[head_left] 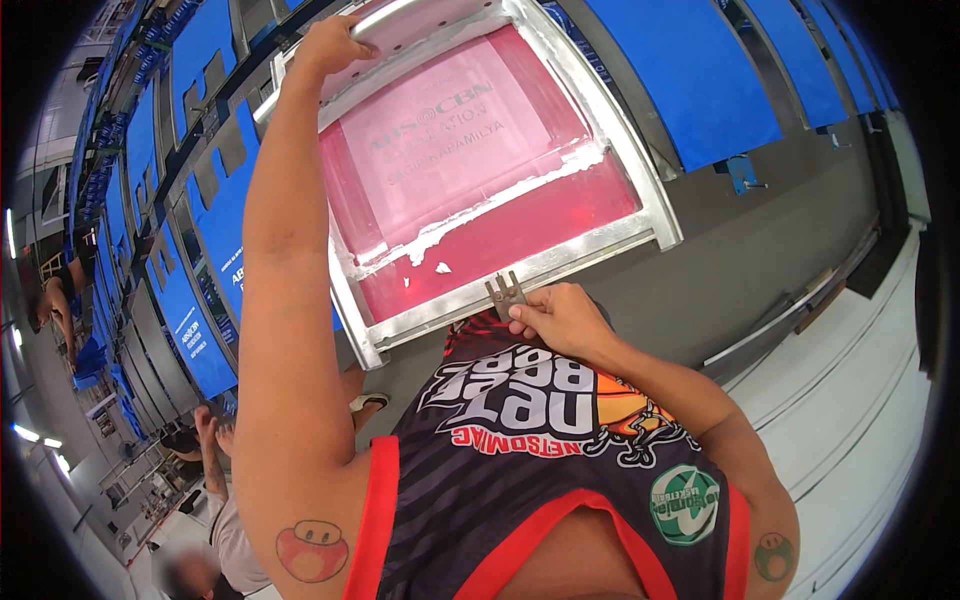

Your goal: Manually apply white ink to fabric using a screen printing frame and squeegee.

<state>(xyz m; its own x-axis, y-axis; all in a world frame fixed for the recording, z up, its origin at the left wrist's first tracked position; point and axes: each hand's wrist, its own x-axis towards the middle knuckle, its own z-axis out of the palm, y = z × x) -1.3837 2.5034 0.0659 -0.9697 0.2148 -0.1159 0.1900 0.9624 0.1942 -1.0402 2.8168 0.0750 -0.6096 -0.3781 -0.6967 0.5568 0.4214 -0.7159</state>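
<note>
A screen printing frame [610,238] of silver metal lies in front of me, its pink and red mesh [480,225] smeared with white ink [490,205]. My left hand [337,45] reaches to the far left end, fingers curled over a silver bar [405,12] there; whether that bar belongs to the frame or is a separate squeegee I cannot tell. In my right hand [560,318], close to my shirt, a small forked metal bracket [505,297] is pinched between thumb and fingers. Its prongs point away from me, just over the frame's near edge.
Blue fabric pieces lie flat on rows of boards to the left [205,330] and right [690,85]. White long panels [840,370] run along the right side. Another person [235,530] is at the lower left, and a further person's arm [62,305] shows at the far left.
</note>
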